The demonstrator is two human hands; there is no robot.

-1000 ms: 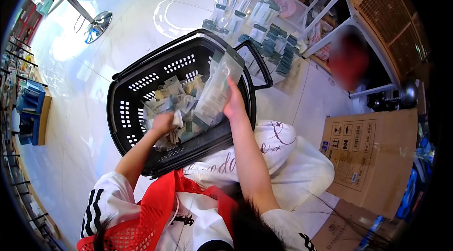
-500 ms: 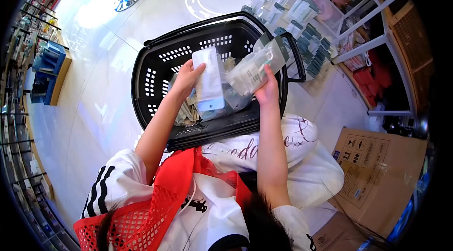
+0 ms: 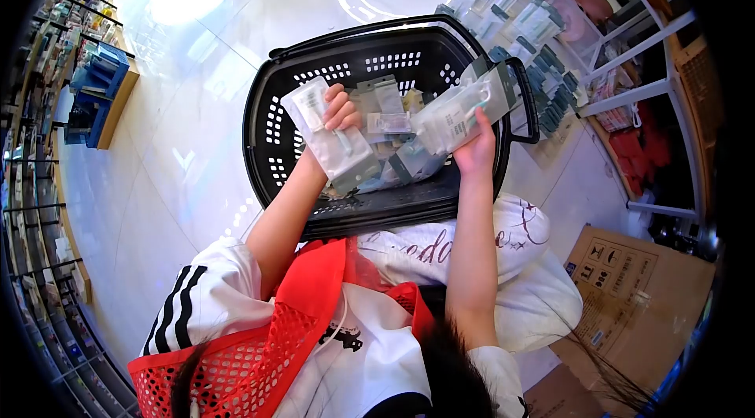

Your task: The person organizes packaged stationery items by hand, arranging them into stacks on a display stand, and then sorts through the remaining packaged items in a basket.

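Note:
A black shopping basket [image 3: 258,131] with a perforated wall stands in front of my lap. My left hand [image 3: 340,113] is closed on a clear plastic packet [image 3: 344,155] with a white label and a grey-green end. The packet is tilted above the basket's left part. On the right, my right hand [image 3: 476,152] grips several similar clear packets [image 3: 456,121] bunched together, with dark grey-green header ends pointing to the upper right. What lies inside the packets is hard to make out. Between my hands, more small packets [image 3: 388,123] lie loose in the basket.
Rows of packets with dark ends [image 3: 535,64] lie on the floor beyond the basket's right side. A cardboard box [image 3: 629,284] is at my right. White-framed shelving [image 3: 668,99] rises behind it. A stocked rack [image 3: 35,182] and blue bins [image 3: 101,92] line the left.
My left hand has turned its packet over, and the packet now slants the other way, with my fingers across its front. My right hand keeps its bunch. The whole view has shifted slightly.

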